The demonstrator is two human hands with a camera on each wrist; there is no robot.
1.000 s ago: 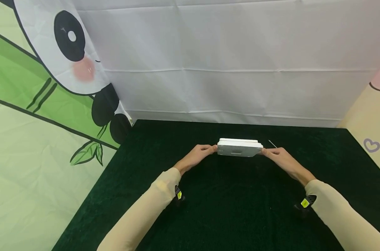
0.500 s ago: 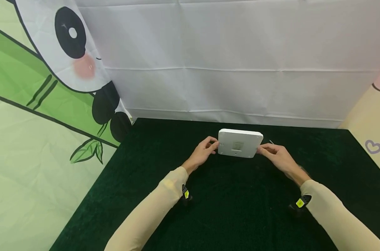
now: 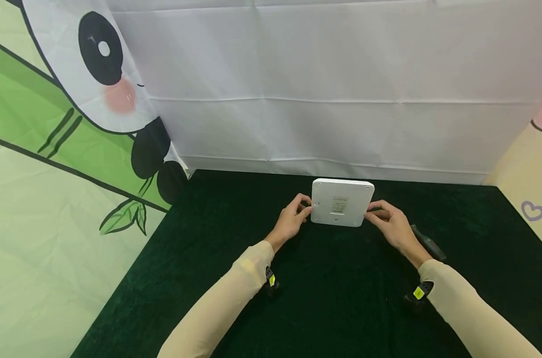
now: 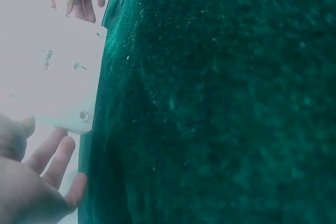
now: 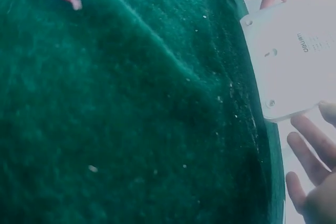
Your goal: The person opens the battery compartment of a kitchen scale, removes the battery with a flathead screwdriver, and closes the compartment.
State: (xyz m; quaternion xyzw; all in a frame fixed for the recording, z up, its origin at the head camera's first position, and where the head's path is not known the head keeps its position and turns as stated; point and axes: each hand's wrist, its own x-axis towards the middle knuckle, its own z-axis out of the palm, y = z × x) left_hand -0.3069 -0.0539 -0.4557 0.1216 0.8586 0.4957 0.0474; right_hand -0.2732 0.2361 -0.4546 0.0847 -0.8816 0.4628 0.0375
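Observation:
A flat white rectangular device [image 3: 340, 203] with rounded corners stands tilted up, its back towards me. The back carries a label and corner screws; small lettering and a keyhole slot show on the device [image 4: 58, 72] in the left wrist view. My left hand [image 3: 289, 219] pinches its left edge with thumb and fingers. At the opposite edge, my right hand [image 3: 393, 226] pinches it the same way, the other fingers loosely bent. In the right wrist view the right hand [image 5: 315, 166] is at the near edge. The device's front is hidden from me.
Behind my right wrist lies a dark tool handle [image 3: 428, 243], partly covered by the hand. Dark green cloth [image 3: 333, 298] covers the table, with small specks on it. A white curtain [image 3: 324, 124] hangs beyond the back edge, and a printed panda drape [image 3: 74, 164] at left.
The device has tipped up, so its back now faces me fully. Both hands have turned with it and come slightly inward. The dark handle has come into view behind the right wrist.

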